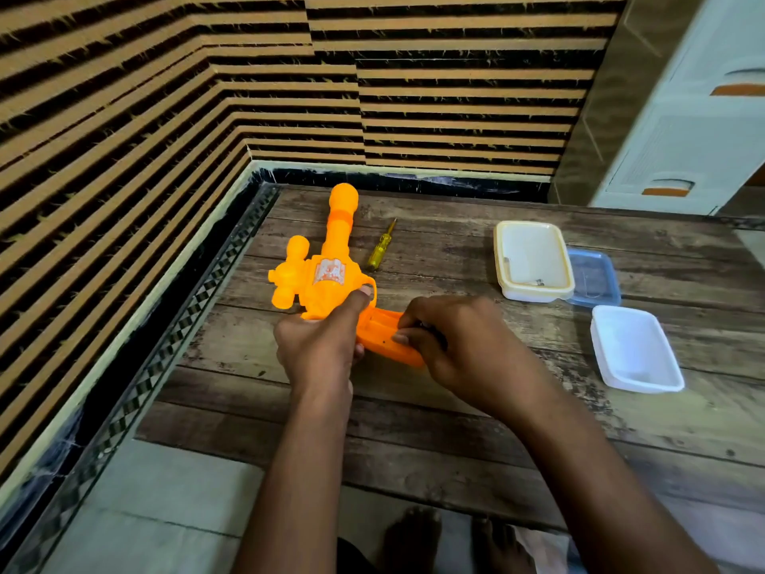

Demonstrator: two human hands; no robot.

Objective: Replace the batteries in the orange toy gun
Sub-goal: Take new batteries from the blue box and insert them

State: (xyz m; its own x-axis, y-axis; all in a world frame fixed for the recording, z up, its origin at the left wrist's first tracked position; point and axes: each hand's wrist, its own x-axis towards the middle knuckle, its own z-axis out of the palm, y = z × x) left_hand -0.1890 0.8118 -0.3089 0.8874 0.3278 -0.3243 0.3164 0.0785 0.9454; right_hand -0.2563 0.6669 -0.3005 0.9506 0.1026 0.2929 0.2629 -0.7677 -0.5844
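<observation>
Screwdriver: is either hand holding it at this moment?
No. The yellow screwdriver lies on the table beside the orange toy gun, while the left hand and right hand both grip the gun.

surface: wooden plank table point(455, 408) | on it: yellow screwdriver point(381, 250) near the far edge | cream container point(534, 261) touching blue lid point(596, 279) | white container point(635, 350) just beside them
</observation>
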